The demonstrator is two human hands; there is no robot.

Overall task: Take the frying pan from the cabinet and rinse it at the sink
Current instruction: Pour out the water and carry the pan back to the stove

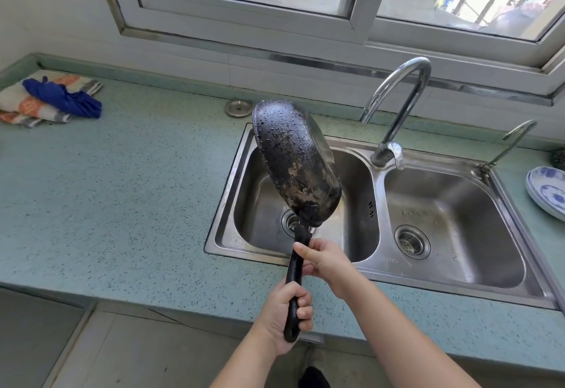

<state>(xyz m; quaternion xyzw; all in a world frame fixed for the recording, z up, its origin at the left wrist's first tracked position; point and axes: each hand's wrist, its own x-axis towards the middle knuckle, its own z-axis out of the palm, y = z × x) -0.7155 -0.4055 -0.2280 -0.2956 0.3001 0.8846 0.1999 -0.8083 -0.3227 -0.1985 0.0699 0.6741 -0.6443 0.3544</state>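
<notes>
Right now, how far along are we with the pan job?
Done: the frying pan is out of the cabinet and beaded with water, so it looks rinsed. In hand: left hand and right hand grip its handle, tilting it over the left basin. No stream shows at the faucet. Left: perhaps draining it; the inside faces away.

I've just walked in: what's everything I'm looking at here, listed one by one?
frying pan: one, black, wet, tilted above the left basin
sink: one, steel, two basins, set in the counter
tall tap: one, chrome, behind the basin divider
small tap: one, chrome, sink's right corner
strainer lid: one, steel, counter behind sink
striped towel: one, orange-grey, counter's far left
blue cloth: one, on the towel
plate: blue-white, right edge, count unclear
counter: one, speckled teal
window: one, white frame, above
left hand: grips the handle's end
right hand: holds the handle higher up
</notes>
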